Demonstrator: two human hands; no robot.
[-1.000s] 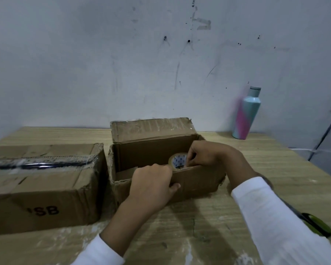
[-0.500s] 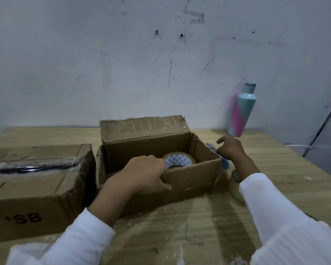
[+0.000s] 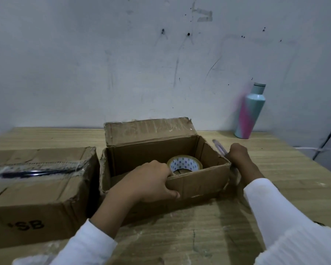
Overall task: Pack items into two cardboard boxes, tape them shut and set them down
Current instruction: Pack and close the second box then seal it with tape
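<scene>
An open cardboard box (image 3: pixel 199 185) stands mid-table with its back flap up. A roll of brown tape (image 3: pixel 184 163) lies inside it at the right. My left hand (image 3: pixel 149 183) grips the box's near wall, thumb outside and fingers over the rim. My right hand (image 3: pixel 240 159) is just outside the box's right wall, curled round a thin pale pen (image 3: pixel 219 148) that sticks up and to the left; the pen is blurred. A second cardboard box (image 3: pixel 36 190), closed and taped along the top, sits at the left.
A teal and pink bottle (image 3: pixel 250 113) stands at the back right against the wall. The wooden table (image 3: pixel 285 169) stretches right to an edge, with a dark rod and white cable beyond it. The wall is close behind the boxes.
My right hand let go of the tape roll inside the box, moved out past the right wall and now holds the pen. My left hand stayed on the near wall.
</scene>
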